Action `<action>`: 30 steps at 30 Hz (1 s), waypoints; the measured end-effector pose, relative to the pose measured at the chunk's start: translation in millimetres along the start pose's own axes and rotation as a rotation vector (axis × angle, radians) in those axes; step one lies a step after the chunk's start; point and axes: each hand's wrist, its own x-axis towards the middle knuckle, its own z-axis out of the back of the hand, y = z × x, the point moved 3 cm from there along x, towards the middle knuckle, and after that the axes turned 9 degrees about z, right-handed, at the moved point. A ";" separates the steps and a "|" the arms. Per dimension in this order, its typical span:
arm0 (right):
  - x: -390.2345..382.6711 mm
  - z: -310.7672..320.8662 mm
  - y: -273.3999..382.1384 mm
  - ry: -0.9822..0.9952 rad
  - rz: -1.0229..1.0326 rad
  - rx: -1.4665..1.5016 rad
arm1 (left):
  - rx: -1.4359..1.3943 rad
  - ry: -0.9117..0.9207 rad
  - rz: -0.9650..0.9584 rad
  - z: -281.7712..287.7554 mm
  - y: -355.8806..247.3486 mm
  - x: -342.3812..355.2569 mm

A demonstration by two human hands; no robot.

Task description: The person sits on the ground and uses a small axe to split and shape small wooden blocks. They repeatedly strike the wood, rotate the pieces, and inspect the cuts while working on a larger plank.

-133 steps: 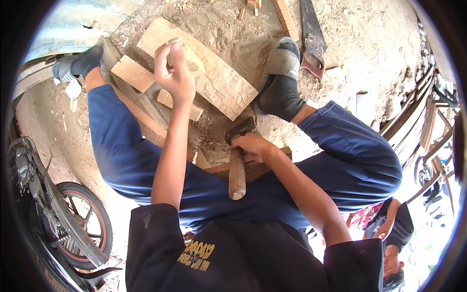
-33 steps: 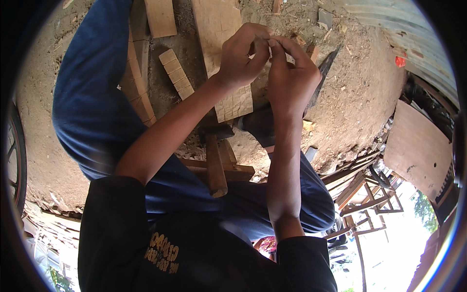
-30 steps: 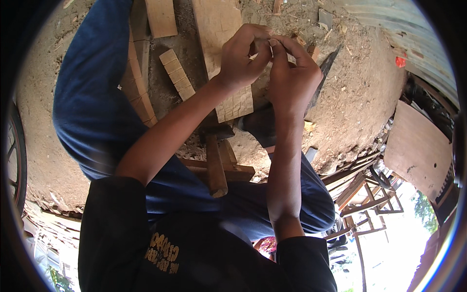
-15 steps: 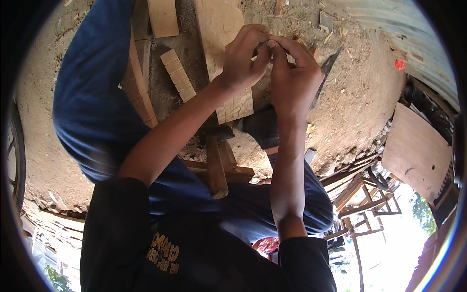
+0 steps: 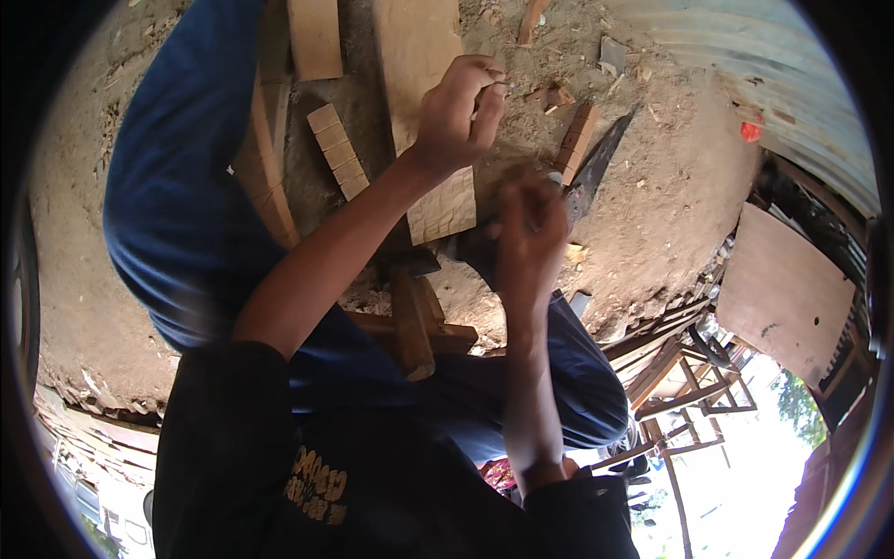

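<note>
My left hand (image 5: 458, 116) is closed over a wooden board (image 5: 442, 210), its thumb and fingers pinched together. Whatever sits in that pinch is too small to make out. My right hand (image 5: 531, 238) is lower and farther right, apart from the left and smeared by motion, so its fingers cannot be read. Below the board, a hammer (image 5: 412, 326) with a dark head and wooden handle rests by my legs, its handle toward me. Beyond my right hand lie a wooden block with marked lines (image 5: 578, 140) and a long dark blade (image 5: 610, 154).
Left of the board, a lined wooden strip (image 5: 337, 149) and a short plank (image 5: 315, 37) lie on the dirt ground. Wood pieces (image 5: 456, 337) lie under the hammer. Corrugated sheet metal (image 5: 792, 74) stands at the upper right; a wooden frame (image 5: 694, 396) is at the lower right.
My hands were together over the board, fingertips meeting. My right hand has since pulled away downward and toward me, uncovering the lined block. My left hand has stayed nearly in place.
</note>
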 end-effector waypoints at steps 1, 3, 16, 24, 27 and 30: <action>-25.7 1.2 -28.5 0.080 -0.179 0.016 | -0.001 0.013 0.016 0.9 -2.5 -0.1; -74.4 -5.8 -63.7 0.416 -0.491 -0.275 | -0.033 0.047 0.035 -0.2 -7.6 -1.9; -110.1 -98.8 -133.4 0.956 -0.804 0.312 | -0.023 0.059 0.003 -2.5 -10.4 -4.7; -118.9 -56.4 -84.8 0.839 -1.191 0.647 | -0.006 0.051 0.019 -0.9 -9.2 -4.4; -122.7 -11.1 -50.2 0.842 -1.024 0.582 | -0.030 0.051 0.013 -0.1 -12.5 -2.7; -113.5 26.0 -14.7 0.720 -0.754 0.365 | 0.002 0.044 -0.011 1.9 -10.9 -2.7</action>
